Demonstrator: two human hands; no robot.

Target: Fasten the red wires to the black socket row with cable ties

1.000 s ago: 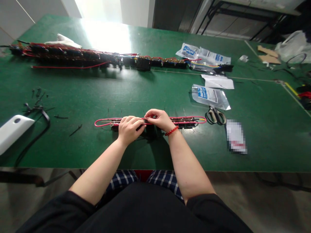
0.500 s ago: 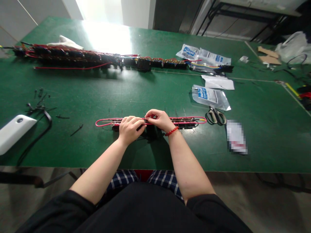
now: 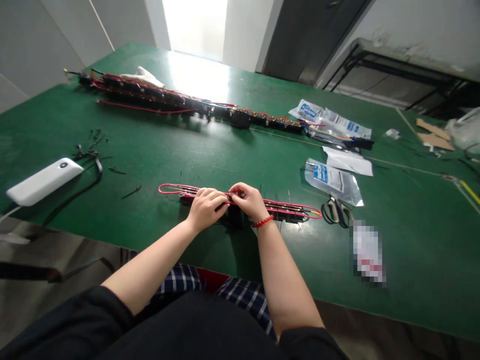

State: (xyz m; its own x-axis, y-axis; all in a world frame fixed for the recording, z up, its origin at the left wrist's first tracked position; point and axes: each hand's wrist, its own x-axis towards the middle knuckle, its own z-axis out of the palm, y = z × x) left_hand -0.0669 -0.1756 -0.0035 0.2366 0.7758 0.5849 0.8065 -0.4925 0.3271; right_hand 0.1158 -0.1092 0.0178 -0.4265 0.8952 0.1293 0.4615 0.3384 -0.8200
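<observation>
A long black assembly with looped red wires (image 3: 288, 208) lies on the green table in front of me, with thin black ties sticking out along it. My left hand (image 3: 207, 208) is closed over its middle, fingers wrapped on the wires. Beside it my right hand (image 3: 247, 199), with a red bead bracelet (image 3: 263, 221) at the wrist, pinches at the same wires. The fingertips of both hands almost meet. Whatever small part lies between them is too small to tell.
Farther back lies a longer wired assembly (image 3: 180, 102). On the right are scissors (image 3: 337, 212), plastic bags (image 3: 333, 181) and a pixelated packet (image 3: 367, 251). A white device (image 3: 45, 181) and loose black ties (image 3: 88, 151) are on the left of the green table (image 3: 157, 150).
The camera view has tilted and shifted, so the table appears slanted and lower. Both hands stay at the middle of the wired assembly, with little change in their grip.
</observation>
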